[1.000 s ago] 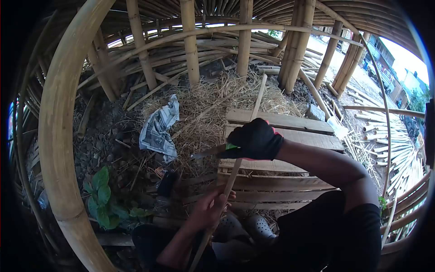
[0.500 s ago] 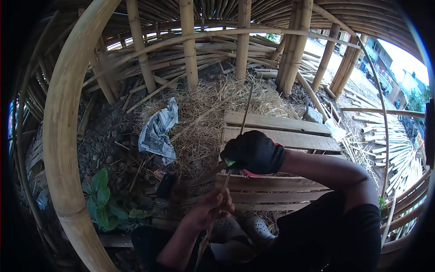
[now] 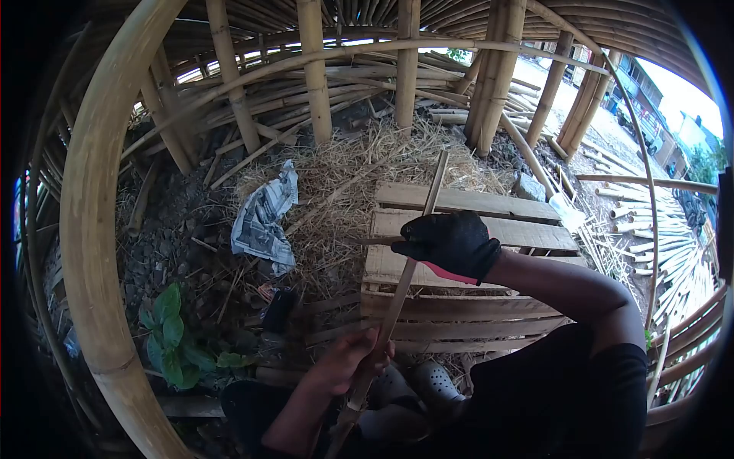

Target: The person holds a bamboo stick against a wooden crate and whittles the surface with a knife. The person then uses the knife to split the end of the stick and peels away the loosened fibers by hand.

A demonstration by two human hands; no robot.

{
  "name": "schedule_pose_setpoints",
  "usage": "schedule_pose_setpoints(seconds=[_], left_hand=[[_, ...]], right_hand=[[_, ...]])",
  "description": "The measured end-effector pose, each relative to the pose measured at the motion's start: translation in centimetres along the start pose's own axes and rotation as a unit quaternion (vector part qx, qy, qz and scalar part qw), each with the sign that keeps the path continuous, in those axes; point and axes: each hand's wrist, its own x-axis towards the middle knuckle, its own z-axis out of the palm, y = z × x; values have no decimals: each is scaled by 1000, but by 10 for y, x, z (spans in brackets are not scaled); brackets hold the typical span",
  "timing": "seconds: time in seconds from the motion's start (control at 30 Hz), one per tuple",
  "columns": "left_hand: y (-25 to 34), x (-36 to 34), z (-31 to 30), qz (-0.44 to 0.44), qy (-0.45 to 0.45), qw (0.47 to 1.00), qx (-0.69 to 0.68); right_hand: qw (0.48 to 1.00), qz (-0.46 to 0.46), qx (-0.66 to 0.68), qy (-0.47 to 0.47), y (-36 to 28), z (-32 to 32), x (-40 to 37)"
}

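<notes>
- While the thick curved bamboo pole [image 3: 92, 229] is arching down the left edge, a green plant [image 3: 170, 329] and a crumpled newspaper [image 3: 264, 218] are lying on dirt and straw, well apart from the work.
- Left hand [image 3: 353, 359] is gripping the bamboo strip [image 3: 395, 304] low down, bare fingers [image 3: 376, 350] curling tight around it, just above the grey clogs [image 3: 436, 380].
- Strip is sitting between the two hands. Its long axis is running from the lap up and slightly right, the far tip pointing away toward the straw.
- Knife [image 3: 373, 240] blade is sticking out leftward, crossing the strip nearly square.
- Right hand [image 3: 451, 243], black-gloved, is closing its fingers around the knife handle against the strip.
- Risk, as I am judging it: the edge is sitting up-strip of an ungloved hand. A slip or a sudden split along the grain could be driving it toward those fingers, or the springy strip could be twisting free.
- Wooden pallet [image 3: 527, 229] is lying beneath, rightward.
</notes>
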Motion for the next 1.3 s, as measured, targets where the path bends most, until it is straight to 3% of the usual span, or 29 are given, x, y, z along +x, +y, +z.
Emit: schedule_pose_setpoints(seconds=[0.3, 0.37, 0.43, 0.57, 0.63, 0.8, 0.87, 0.9, 0.97, 1.03, 1.17, 1.3], left_hand=[[13, -1, -24, -28, -62, 997, 42], [12, 3, -31, -24, -125, 992, -9], [3, 7, -36, -13, -118, 993, -27], [5, 9, -25, 3, -119, 992, -50], [9, 10, -21, -19, -104, 990, -95], [-4, 17, -25, -62, -125, 963, -230], [-5, 15, -13, -48, -21, 993, -108], [-7, 16, -8, -49, -21, 993, -110], [-9, 18, 0, -34, 62, 997, 19], [-10, 19, 2, -39, 71, 996, 24], [-12, 20, 5, -59, 99, 993, 4], [-14, 20, 5, -62, 113, 992, 4]], right_hand=[[999, -11, 29, -20, 11, 4, -4], [998, -19, 48, -40, 11, 6, -5], [991, -115, 72, -4, 11, 11, -7], [988, -69, 130, -50, 6, 13, -6], [996, -82, 19, -40, 3, 13, -9], [992, -13, 4, -129, -4, 8, -7], [986, 14, -10, -165, -6, 12, -7], [986, 25, -1, -164, -9, 15, -6], [986, 37, 9, -165, -14, 23, -9], [982, 59, -53, -170, -19, 33, -13], [968, 90, -51, -229, -17, 31, -3], [976, 41, -50, -207, -10, 36, -3]])
